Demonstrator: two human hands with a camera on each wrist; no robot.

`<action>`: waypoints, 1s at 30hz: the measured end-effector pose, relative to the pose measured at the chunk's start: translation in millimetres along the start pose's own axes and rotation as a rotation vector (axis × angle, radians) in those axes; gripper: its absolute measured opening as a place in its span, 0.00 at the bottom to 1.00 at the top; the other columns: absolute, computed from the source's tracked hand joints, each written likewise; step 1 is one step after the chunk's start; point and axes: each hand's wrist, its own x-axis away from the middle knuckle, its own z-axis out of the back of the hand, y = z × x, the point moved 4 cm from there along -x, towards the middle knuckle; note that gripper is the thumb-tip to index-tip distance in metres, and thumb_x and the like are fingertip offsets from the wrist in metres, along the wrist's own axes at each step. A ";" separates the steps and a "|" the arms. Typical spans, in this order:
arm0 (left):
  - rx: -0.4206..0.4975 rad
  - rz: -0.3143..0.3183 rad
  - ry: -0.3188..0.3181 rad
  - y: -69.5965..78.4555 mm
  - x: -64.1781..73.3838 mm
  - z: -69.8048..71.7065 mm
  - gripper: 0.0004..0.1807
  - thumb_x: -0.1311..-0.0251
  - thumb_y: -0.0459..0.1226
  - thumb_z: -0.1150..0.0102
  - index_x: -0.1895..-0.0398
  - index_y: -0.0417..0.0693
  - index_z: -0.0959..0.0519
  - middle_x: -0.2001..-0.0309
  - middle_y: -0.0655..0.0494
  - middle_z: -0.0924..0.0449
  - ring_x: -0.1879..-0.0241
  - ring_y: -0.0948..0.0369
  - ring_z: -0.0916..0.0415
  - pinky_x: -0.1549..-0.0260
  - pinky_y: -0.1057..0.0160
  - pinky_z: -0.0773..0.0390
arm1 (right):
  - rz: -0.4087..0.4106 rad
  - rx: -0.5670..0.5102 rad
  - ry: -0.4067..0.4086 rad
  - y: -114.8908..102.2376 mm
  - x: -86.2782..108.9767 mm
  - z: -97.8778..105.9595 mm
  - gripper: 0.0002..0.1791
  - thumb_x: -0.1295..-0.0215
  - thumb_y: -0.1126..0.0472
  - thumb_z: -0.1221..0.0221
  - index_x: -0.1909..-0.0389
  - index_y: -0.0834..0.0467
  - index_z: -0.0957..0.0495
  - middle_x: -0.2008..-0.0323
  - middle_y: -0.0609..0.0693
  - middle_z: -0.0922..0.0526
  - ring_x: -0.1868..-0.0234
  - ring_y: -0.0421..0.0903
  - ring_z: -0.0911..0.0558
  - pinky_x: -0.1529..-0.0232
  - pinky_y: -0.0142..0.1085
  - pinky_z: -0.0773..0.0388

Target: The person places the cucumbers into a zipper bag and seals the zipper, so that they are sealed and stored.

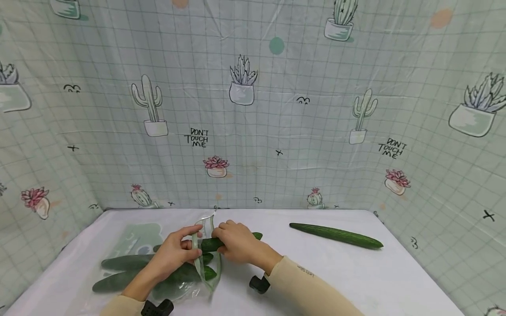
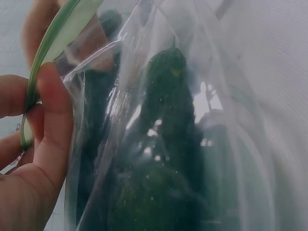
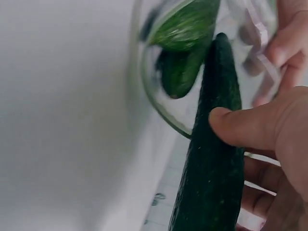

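Observation:
A clear plastic bag (image 1: 144, 235) with a green-edged mouth lies at the left of the table, several cucumbers inside it. My left hand (image 1: 171, 252) pinches the near rim of the mouth between thumb and fingers, and the mouth gapes toward the right. With thumb and fingers wrapped around it, my right hand (image 1: 239, 242) holds a dark green cucumber (image 3: 211, 168). Its tip points into the bag's opening. Through the plastic, a bagged cucumber (image 2: 166, 125) shows in the left wrist view. The right wrist view shows cucumber ends (image 3: 185, 29) within the mouth.
Another cucumber (image 1: 336, 235) lies alone on the right side of the white-covered table (image 1: 316, 281). A cactus-patterned cloth (image 1: 261, 131) hangs behind the table and along both sides. Dark wrist cameras (image 1: 259, 284) sit under the forearms.

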 end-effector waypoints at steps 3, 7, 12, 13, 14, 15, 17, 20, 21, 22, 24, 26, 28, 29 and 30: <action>0.002 0.002 -0.011 0.3 -0.5 -0.6 0.38 0.42 0.25 0.42 0.28 0.33 0.46 0.73 0.50 0.27 0.77 0.61 0.31 0.70 0.54 0.20 | -0.026 -0.051 -0.031 4.5 -5.6 -9.6 0.14 0.40 0.56 0.36 0.53 0.49 0.21 0.61 0.40 0.23 0.61 0.39 0.27 0.64 0.33 0.28; 0.025 0.018 -0.009 -0.6 -1.1 0.3 0.38 0.41 0.25 0.42 0.28 0.34 0.45 0.76 0.52 0.29 0.77 0.60 0.31 0.70 0.55 0.20 | -0.035 -0.117 -0.068 10.1 -11.3 -20.6 0.14 0.40 0.56 0.35 0.53 0.49 0.21 0.62 0.40 0.23 0.61 0.38 0.28 0.62 0.33 0.28; 0.031 0.026 -0.008 -1.7 -2.2 1.4 0.38 0.41 0.25 0.42 0.28 0.35 0.45 0.71 0.47 0.26 0.77 0.59 0.31 0.70 0.54 0.20 | -0.052 -0.141 -0.112 16.5 -13.6 -28.5 0.15 0.42 0.53 0.33 0.54 0.47 0.20 0.61 0.38 0.22 0.60 0.38 0.28 0.60 0.33 0.28; 0.028 0.025 -0.007 -1.9 -2.5 1.4 0.38 0.41 0.25 0.42 0.28 0.35 0.45 0.67 0.44 0.25 0.77 0.59 0.31 0.70 0.54 0.20 | -0.053 -0.134 -0.115 18.1 -13.1 -29.0 0.15 0.43 0.53 0.32 0.54 0.46 0.20 0.61 0.38 0.22 0.61 0.38 0.28 0.60 0.32 0.29; 0.027 0.024 -0.005 -2.1 -2.8 1.5 0.38 0.41 0.25 0.42 0.28 0.35 0.45 0.64 0.43 0.25 0.77 0.59 0.31 0.70 0.54 0.20 | -0.056 -0.129 -0.120 20.0 -11.8 -28.6 0.16 0.44 0.52 0.31 0.54 0.45 0.20 0.61 0.38 0.21 0.61 0.39 0.29 0.60 0.32 0.29; 0.025 0.024 -0.005 -2.3 -3.0 1.4 0.38 0.41 0.25 0.42 0.28 0.35 0.45 0.61 0.41 0.25 0.77 0.59 0.31 0.70 0.54 0.20 | -0.059 -0.127 -0.122 22.4 -10.1 -28.1 0.17 0.45 0.52 0.31 0.54 0.45 0.20 0.61 0.38 0.21 0.62 0.39 0.29 0.61 0.32 0.30; 0.021 0.026 -0.006 -2.7 -3.0 1.4 0.38 0.41 0.25 0.42 0.28 0.34 0.45 0.62 0.41 0.25 0.77 0.59 0.31 0.70 0.54 0.20 | -0.066 -0.123 -0.133 28.3 -4.3 -26.1 0.19 0.47 0.51 0.30 0.53 0.44 0.20 0.61 0.38 0.21 0.62 0.39 0.30 0.62 0.32 0.30; 0.023 0.028 -0.013 -3.4 -2.5 1.3 0.38 0.42 0.25 0.42 0.28 0.34 0.45 0.62 0.42 0.26 0.77 0.59 0.31 0.70 0.54 0.20 | -0.098 -0.147 -0.168 41.5 8.4 -25.1 0.21 0.47 0.52 0.30 0.51 0.45 0.20 0.60 0.38 0.22 0.60 0.38 0.27 0.61 0.34 0.27; 0.025 0.030 -0.015 -3.6 -2.1 1.3 0.38 0.42 0.25 0.42 0.28 0.34 0.45 0.61 0.41 0.26 0.77 0.60 0.31 0.70 0.54 0.20 | -0.109 -0.159 -0.179 46.7 13.2 -25.5 0.21 0.46 0.52 0.30 0.50 0.45 0.21 0.59 0.38 0.22 0.59 0.38 0.26 0.61 0.35 0.26; 0.028 0.031 -0.014 -3.8 -1.8 1.4 0.38 0.42 0.25 0.42 0.28 0.34 0.45 0.59 0.39 0.26 0.77 0.60 0.32 0.70 0.54 0.20 | -0.121 -0.172 -0.189 51.8 18.0 -25.8 0.21 0.46 0.53 0.30 0.50 0.46 0.21 0.57 0.38 0.22 0.58 0.38 0.25 0.59 0.36 0.26; 0.032 0.033 -0.014 -4.2 -1.1 1.6 0.38 0.42 0.25 0.42 0.28 0.34 0.45 0.52 0.36 0.29 0.77 0.60 0.32 0.70 0.54 0.20 | -0.142 -0.209 -0.201 61.9 26.5 -27.3 0.20 0.44 0.54 0.31 0.49 0.46 0.21 0.55 0.38 0.22 0.56 0.38 0.24 0.57 0.37 0.25; 0.032 0.034 -0.013 -4.7 -0.7 2.0 0.38 0.42 0.24 0.42 0.28 0.34 0.45 0.49 0.34 0.31 0.77 0.60 0.33 0.70 0.53 0.20 | -0.152 -0.256 -0.208 70.0 32.8 -28.4 0.19 0.42 0.56 0.33 0.49 0.47 0.22 0.54 0.38 0.22 0.53 0.38 0.23 0.53 0.38 0.26; 0.027 0.033 -0.015 -5.2 -0.4 2.3 0.38 0.42 0.25 0.43 0.28 0.34 0.45 0.50 0.33 0.30 0.77 0.60 0.32 0.70 0.53 0.20 | -0.149 -0.306 -0.213 75.1 36.6 -30.4 0.18 0.40 0.57 0.34 0.49 0.48 0.22 0.54 0.38 0.22 0.51 0.38 0.24 0.50 0.37 0.27; 0.025 0.033 -0.016 -5.4 -0.4 2.5 0.38 0.41 0.25 0.43 0.28 0.34 0.45 0.51 0.33 0.30 0.77 0.60 0.32 0.70 0.53 0.20 | -0.144 -0.324 -0.215 76.4 37.5 -31.4 0.17 0.39 0.58 0.35 0.49 0.48 0.23 0.54 0.38 0.22 0.50 0.38 0.24 0.49 0.37 0.27; 0.022 0.032 -0.017 -5.6 -0.3 2.7 0.38 0.41 0.25 0.42 0.28 0.34 0.45 0.52 0.34 0.29 0.76 0.60 0.31 0.70 0.53 0.20 | -0.138 -0.338 -0.217 76.8 38.0 -31.7 0.16 0.39 0.58 0.36 0.49 0.49 0.23 0.54 0.39 0.22 0.50 0.38 0.24 0.48 0.37 0.28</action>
